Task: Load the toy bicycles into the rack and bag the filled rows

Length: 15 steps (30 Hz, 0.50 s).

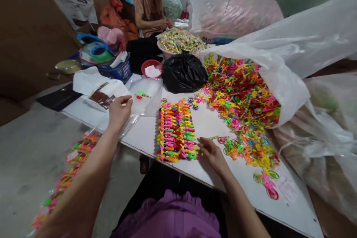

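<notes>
My left hand [120,111] is over the clear plastic bags [152,86] on the left of the table, its fingers partly stretched and bent. On the bags lie a small green and red toy and a thin striped tube [146,96]. My right hand [211,152] is beside the right edge of a block of toy bicycles [175,130], fingers apart, holding nothing that I can see. The colourful bicycles lie packed in tight rows. Just above my right hand, another thin striped tube [214,138] ends at a loose toy with a red wheel [221,140].
A white sack [290,93] spills a heap of toy bicycles [242,96] onto the white table [206,119]. Behind are a black plastic bag [184,72], a red bowl [152,68] and a blue basket [122,68]. Another person [150,7] sits beyond a full tub [181,41].
</notes>
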Motion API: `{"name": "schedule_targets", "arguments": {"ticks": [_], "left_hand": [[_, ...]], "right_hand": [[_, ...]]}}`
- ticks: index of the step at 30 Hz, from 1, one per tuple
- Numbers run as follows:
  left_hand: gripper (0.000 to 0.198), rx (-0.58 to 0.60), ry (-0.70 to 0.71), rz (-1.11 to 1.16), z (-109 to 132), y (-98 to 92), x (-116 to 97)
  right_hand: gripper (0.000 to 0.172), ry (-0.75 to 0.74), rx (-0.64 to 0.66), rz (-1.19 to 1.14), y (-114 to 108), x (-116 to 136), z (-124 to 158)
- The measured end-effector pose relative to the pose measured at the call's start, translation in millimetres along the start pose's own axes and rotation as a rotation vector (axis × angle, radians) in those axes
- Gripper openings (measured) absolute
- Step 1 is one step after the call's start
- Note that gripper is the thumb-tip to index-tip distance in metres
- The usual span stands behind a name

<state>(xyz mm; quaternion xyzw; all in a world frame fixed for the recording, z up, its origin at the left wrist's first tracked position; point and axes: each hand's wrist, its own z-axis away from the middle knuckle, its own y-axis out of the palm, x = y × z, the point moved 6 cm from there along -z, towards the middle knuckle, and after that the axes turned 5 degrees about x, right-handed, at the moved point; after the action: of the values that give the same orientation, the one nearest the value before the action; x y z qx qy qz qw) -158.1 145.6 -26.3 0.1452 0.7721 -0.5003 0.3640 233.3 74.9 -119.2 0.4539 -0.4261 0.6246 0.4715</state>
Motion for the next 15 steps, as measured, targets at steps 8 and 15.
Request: {"name": "schedule_targets", "arguments": {"ticks": [8,15], "left_hand": [[0.031,0.132,0.074,-0.326,-31.2,5.5,9.5],[0.028,0.238,0.135,-0.553,-41.9,59.5,5.2]], "right_hand": [[0.041,-0.018,-0.044,0.077,13.4,13.9,-9.2],[0.029,-0.175,-0.207,0.317,27.4,19.2,14.2]]}}
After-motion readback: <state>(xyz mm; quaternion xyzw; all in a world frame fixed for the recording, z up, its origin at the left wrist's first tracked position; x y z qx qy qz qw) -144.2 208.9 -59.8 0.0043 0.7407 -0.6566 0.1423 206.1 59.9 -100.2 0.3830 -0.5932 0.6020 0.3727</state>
